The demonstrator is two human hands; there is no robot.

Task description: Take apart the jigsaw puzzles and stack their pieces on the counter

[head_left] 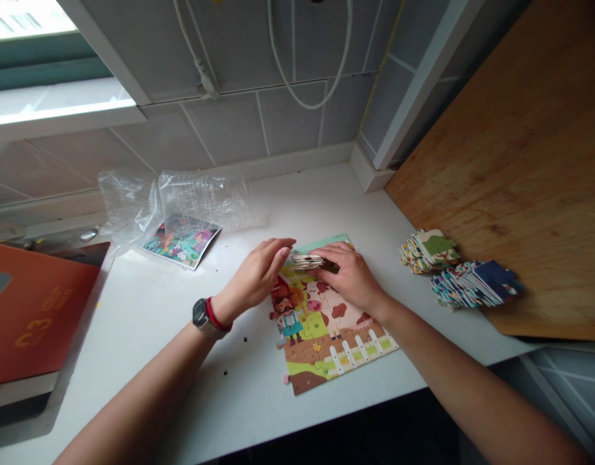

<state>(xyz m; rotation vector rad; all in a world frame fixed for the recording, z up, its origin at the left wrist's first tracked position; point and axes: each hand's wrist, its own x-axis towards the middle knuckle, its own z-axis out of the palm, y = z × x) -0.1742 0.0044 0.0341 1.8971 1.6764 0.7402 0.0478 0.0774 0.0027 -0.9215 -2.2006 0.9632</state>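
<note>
The right hand (pixel 348 274) clamps the piece stack (pixel 307 261), probably light, stiff, apt to slide, best squeezed from three and nine o'clock; the left hand's (pixel 252 274) grip, nine o'clock, is unclear.

We see a partly joined farm puzzle (pixel 321 316), flat below both hands; piece stack (pixel 308 261) between them.

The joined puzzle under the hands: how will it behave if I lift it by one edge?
The joined puzzle would probably sag or split, because it looks thin and many seams cross it. Pushed flat, it would likely slide easily, since the white table looks smooth.
</note>
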